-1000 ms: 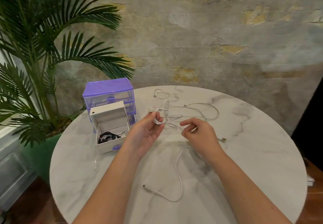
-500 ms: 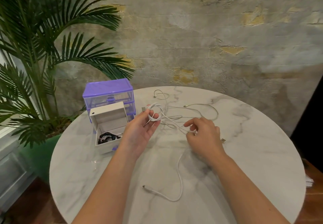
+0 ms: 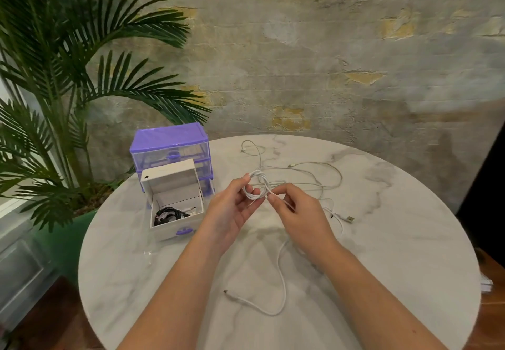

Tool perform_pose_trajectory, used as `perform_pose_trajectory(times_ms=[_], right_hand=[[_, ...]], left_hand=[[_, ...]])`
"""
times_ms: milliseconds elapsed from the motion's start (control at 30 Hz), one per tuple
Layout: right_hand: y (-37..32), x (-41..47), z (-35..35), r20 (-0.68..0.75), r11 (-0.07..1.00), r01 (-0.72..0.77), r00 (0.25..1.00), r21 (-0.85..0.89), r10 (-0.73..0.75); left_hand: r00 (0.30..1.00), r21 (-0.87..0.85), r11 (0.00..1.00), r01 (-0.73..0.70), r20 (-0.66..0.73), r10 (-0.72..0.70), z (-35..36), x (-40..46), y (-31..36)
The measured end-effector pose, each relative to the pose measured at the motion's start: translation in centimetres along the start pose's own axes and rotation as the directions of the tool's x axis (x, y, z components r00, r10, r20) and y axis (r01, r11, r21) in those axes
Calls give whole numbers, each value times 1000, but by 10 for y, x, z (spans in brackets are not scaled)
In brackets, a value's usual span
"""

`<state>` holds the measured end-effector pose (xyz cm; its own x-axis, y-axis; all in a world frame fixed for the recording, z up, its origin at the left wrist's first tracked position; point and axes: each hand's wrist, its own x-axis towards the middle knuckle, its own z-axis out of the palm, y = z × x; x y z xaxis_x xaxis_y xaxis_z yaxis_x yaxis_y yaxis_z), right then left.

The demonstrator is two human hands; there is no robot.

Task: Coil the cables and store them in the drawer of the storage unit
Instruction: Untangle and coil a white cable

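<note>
White cable (image 3: 282,276): left hand (image 3: 232,213) grip holds coil, right hand (image 3: 300,214) grip pinches strand; no legible writing.

left hand (image 3: 232,210): raised, palm up, fingers curled, gripping | right hand (image 3: 299,213): fingers pinching, close beside left

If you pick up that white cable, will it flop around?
Probably floppy: the white cable trails in loose curves across the table. Its coil likely springs open if the left hand lets go. It looks thin, so probably light.
</note>
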<state>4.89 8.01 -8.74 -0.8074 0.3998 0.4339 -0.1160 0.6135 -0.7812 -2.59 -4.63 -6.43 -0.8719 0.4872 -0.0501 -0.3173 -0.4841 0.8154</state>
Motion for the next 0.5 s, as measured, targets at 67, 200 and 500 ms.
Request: perform_pose_trajectory(times_ms=[67,200,500], right_hand=[[0,-2,0,18,999,-22,1000,32,22],[1,1,-2,-15,999,-46,999,0,46],[2,2,-6,-140,997,-37,990,-68,27]], left_hand=[[1000,13,1000,10,-14,-10,-1,1,0],[998,42,999,-10,-53,12,-2,3,-1],[999,128,991,-34,-3,34,-1,0,3]])
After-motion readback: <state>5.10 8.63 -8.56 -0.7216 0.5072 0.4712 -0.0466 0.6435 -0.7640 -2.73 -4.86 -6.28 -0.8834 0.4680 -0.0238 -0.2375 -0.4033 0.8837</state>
